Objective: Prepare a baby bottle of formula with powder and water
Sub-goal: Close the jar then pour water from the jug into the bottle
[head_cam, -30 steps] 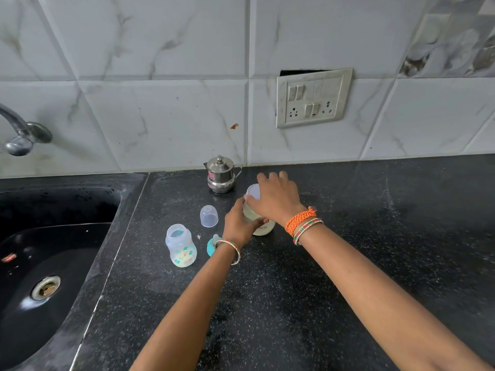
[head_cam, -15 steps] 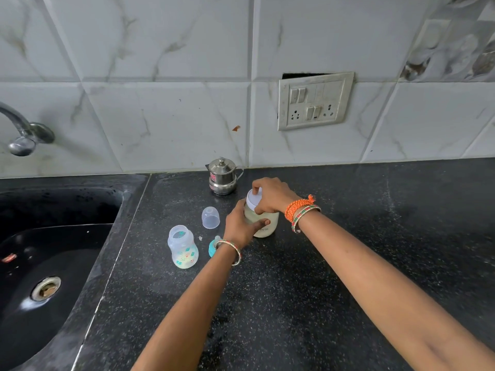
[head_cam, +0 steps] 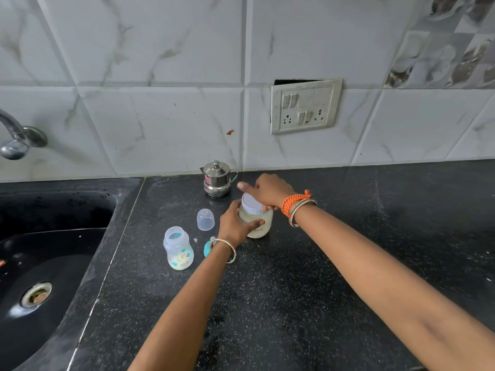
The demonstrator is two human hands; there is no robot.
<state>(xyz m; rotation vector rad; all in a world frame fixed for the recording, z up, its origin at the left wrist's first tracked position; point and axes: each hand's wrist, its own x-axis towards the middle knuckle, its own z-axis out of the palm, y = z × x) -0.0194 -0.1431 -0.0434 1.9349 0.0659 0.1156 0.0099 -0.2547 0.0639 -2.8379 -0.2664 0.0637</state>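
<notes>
A powder jar (head_cam: 261, 222) with pale contents and a white lid (head_cam: 251, 203) stands on the black counter (head_cam: 294, 277). My left hand (head_cam: 235, 224) wraps around the jar's body. My right hand (head_cam: 270, 191) grips the lid's far rim, index finger stretched out. To the left stands an open, clear baby bottle (head_cam: 178, 247) with coloured prints. A clear bottle cap (head_cam: 205, 219) sits mouth down behind it. A teal nipple ring (head_cam: 206, 249) lies partly hidden under my left wrist.
A small steel pot with lid (head_cam: 217, 179) stands against the tiled wall just behind the jar. A black sink (head_cam: 40, 263) with a tap (head_cam: 16, 140) fills the left. A switch plate (head_cam: 305, 105) is on the wall.
My right hand shifted from covering the jar's top to gripping the lid's edge, so the white lid now shows. The left hand stays on the jar.
</notes>
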